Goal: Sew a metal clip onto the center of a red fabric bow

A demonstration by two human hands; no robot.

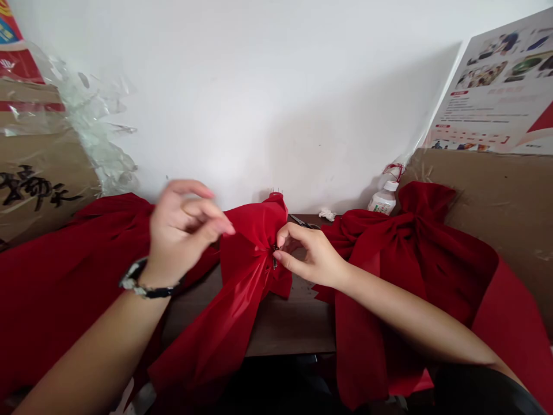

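Observation:
A gathered red cloth bow (250, 253) lies on the dark wooden table (285, 323) in front of me. My right hand (309, 253) pinches a small dark metal piece at the bow's knot. Above and left of the bow, my left hand (184, 227) hovers with its fingers curled and pinched together; what they hold, if anything, I cannot make out. A beaded bracelet (144, 285) is on my left wrist.
More red cloth (52, 288) is piled at the left, and a finished red bow (415, 248) lies at the right. A white bottle (382, 199) stands by the wall. Cardboard (38, 178) leans at the left, and a poster (496, 86) at the right.

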